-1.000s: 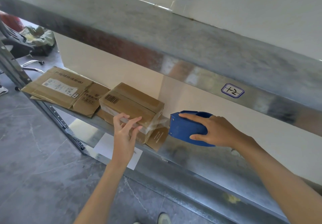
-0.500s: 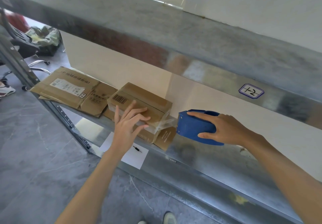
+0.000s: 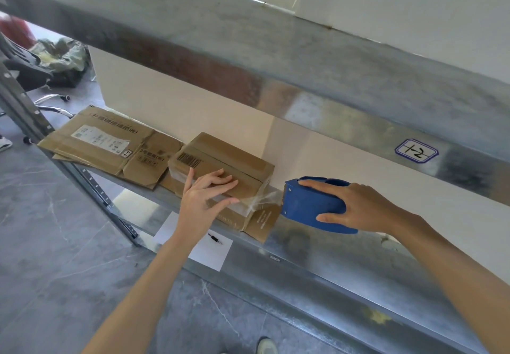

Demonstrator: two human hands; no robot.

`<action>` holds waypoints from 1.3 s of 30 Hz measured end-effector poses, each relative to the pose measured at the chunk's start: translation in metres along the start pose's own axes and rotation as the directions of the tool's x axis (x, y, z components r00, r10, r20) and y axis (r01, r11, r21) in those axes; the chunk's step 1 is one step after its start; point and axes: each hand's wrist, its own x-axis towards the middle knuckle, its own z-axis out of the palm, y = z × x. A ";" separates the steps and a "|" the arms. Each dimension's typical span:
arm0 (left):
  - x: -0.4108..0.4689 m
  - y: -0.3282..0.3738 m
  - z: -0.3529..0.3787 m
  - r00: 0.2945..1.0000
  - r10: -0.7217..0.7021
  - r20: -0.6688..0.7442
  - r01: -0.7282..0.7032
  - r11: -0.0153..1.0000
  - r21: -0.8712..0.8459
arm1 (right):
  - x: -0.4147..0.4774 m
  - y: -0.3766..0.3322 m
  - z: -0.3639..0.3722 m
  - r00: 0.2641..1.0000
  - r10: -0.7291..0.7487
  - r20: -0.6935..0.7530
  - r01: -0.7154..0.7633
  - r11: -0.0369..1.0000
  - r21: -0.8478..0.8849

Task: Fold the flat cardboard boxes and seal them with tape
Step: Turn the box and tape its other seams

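A folded brown cardboard box (image 3: 229,160) with a barcode stands on the metal shelf (image 3: 317,257), on top of a flat piece of cardboard. My left hand (image 3: 205,195) presses flat on the box's near side, fingers spread over clear tape. My right hand (image 3: 358,207) grips a blue tape dispenser (image 3: 309,204) just right of the box. A crumpled strip of clear tape (image 3: 262,198) stretches from the dispenser's blade to the box's right end.
Flat cardboard boxes (image 3: 110,147) lie stacked at the shelf's left end. An upper shelf beam (image 3: 303,100) with a label (image 3: 416,151) hangs close overhead. A white sheet (image 3: 209,249) with a small black item lies below. A shelf post (image 3: 55,155) stands left.
My left hand has slid up onto the box's near top edge and spread flat. The dispenser has stayed just right of the box with the tape still drawn out.
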 end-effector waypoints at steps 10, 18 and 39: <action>-0.004 -0.011 0.004 0.994 0.102 0.025 -0.105 0.988 0.111 | -0.003 -0.002 -0.004 0.999 0.021 0.030 -0.021 1.000 0.000; -0.008 -0.005 -0.004 0.990 0.111 0.087 -0.126 0.973 0.193 | -0.010 -0.005 -0.009 1.000 0.008 0.012 -0.008 1.000 -0.006; -0.043 0.038 0.040 0.999 -0.025 -0.046 0.030 0.993 0.115 | -0.027 -0.016 -0.024 0.996 -0.092 -0.007 0.091 0.992 -0.085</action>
